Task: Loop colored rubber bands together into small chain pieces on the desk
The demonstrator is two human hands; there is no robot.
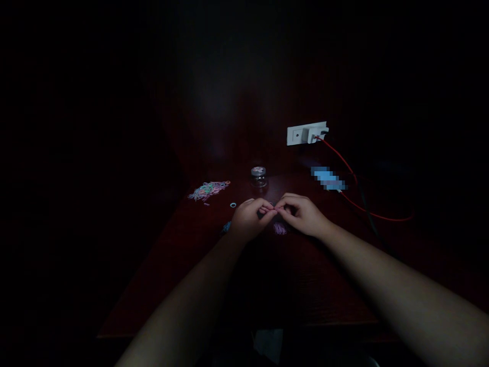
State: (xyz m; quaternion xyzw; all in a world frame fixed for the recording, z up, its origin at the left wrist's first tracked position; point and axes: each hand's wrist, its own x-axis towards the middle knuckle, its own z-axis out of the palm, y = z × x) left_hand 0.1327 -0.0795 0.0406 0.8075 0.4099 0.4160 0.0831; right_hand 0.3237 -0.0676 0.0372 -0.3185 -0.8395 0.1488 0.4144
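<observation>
Over the dark red table, my left hand (252, 216) and my right hand (301, 211) meet with their fingertips pinched together. Whatever lies between the fingertips is too small and dim to make out. Just below them is a small pile of purple hair ties (280, 228). A blue pile (226, 227) is partly hidden behind my left hand. One light blue ring-shaped band (233, 205) lies alone to the left of that hand. Farther left spreads a heap of mixed-colour bands (209, 189). Beyond my hands stands a clear jar (259, 178) with a lid on.
A white wall socket (306, 133) holds a plug, from which a red cable (340, 155) runs down to a blurred-out blue object (327, 178) at the back right. A dark cable crosses the right side. The table's front edge (191, 332) shows below; the surroundings are very dark.
</observation>
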